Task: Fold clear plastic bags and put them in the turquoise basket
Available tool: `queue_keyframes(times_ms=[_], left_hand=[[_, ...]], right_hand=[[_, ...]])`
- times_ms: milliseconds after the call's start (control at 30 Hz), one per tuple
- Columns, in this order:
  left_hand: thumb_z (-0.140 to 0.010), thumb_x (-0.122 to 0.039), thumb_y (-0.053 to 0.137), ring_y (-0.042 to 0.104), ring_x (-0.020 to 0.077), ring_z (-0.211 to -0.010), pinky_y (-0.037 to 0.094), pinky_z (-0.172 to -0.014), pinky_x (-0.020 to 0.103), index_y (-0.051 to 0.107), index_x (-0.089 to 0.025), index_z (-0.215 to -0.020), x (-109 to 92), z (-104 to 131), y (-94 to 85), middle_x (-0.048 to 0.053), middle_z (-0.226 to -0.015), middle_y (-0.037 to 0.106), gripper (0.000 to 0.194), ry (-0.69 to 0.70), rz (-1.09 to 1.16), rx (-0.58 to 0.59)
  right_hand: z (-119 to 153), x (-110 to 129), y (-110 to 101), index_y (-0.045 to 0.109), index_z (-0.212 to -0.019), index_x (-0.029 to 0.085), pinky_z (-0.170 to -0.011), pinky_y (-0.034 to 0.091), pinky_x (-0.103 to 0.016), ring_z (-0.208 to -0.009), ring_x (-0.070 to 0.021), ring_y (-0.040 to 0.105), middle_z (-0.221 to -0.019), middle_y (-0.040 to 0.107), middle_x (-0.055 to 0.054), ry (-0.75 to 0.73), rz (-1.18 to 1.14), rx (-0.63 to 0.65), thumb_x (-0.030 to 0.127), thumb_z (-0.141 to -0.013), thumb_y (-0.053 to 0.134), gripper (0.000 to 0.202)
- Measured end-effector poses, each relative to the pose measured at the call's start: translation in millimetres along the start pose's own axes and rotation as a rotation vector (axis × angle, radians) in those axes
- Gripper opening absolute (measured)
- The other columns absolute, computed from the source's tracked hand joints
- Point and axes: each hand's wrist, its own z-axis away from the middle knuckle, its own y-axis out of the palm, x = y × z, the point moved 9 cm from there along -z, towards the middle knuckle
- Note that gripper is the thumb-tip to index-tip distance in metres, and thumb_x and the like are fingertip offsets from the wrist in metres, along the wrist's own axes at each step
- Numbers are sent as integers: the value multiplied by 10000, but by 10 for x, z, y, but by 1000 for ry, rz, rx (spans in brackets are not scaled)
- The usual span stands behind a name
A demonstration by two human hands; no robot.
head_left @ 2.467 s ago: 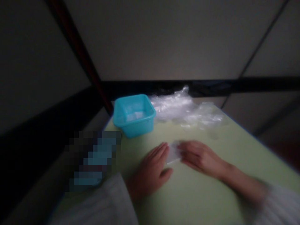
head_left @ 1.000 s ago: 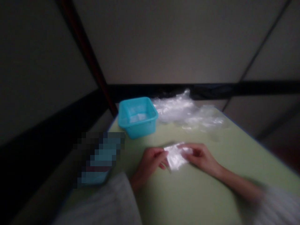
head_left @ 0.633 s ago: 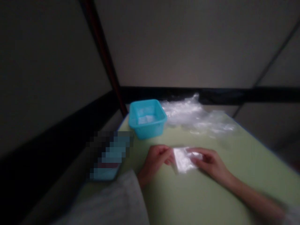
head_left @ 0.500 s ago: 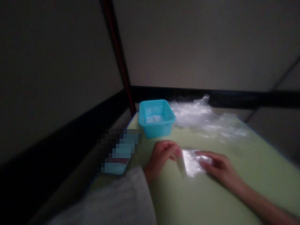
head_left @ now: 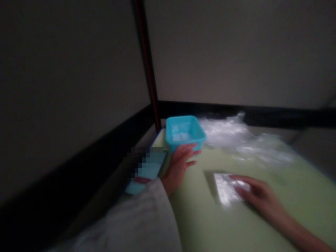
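My right hand (head_left: 258,194) grips a small, shiny, clear plastic packet (head_left: 227,192) between thumb and fingers, just over the yellow-green tabletop (head_left: 204,224). Blur hides what the packet may contain. My left hand (head_left: 181,162) is empty, its fingers spread apart, in front of a turquoise plastic basket (head_left: 172,140). The fingertips overlap the basket's front wall in the view; I cannot tell whether they touch it. Something whitish (head_left: 182,136) lies inside the basket.
Crumpled clear plastic (head_left: 228,131) is heaped to the right of the basket along the back. A flat light-blue item with a dark red band (head_left: 141,180), partly pixelated, lies at the left edge. Walls with dark rails (head_left: 189,106) close off the back and left.
My left hand has come away from the packet and moved left toward the basket, its fingers opening. My right hand still holds the packet. The whole view has shifted slightly.
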Motion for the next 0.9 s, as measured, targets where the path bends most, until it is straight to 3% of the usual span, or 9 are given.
queue_keyframes(times_ms=[467, 667, 800, 900], left_hand=[[-838, -211, 582, 565, 201, -1135, 477, -680, 192, 510, -233, -1037, -147, 104, 103, 40, -1330, 509, 213, 85, 38, 36], [-805, -245, 616, 584, 235, -1109, 496, -613, 185, 485, -212, -1050, -259, 208, 141, 81, -1311, 527, 280, 176, -21, 44], [-780, -252, 636, 608, 269, -1076, 497, -535, 178, 488, -222, -1046, -320, 306, 262, 93, -1302, 531, 306, 241, -75, 114], [-785, -222, 627, 626, 275, -1048, 505, -508, 181, 489, -248, -1086, -300, 398, 368, 82, -1331, 505, 332, 233, -84, 178]], right_hand=[[-19, 24, 14, 742, -895, 264, -586, 531, -270, -711, -199, 652, -896, 731, -44, 14, -59, 25, 371, -670, 724, 250], [-13, -28, -6, 738, -907, 251, -557, 522, -285, -689, -200, 633, -891, 722, -56, 48, -79, 7, 400, -678, 730, 273], [-46, -8, -215, 736, -874, 233, -523, 509, -277, -632, -182, 619, -817, 712, -60, 72, -228, -91, 412, -638, 763, 297], [-75, 133, -618, 731, -802, 267, -474, 477, -236, -559, -140, 584, -735, 687, -28, 15, -345, -253, 436, -589, 789, 279]])
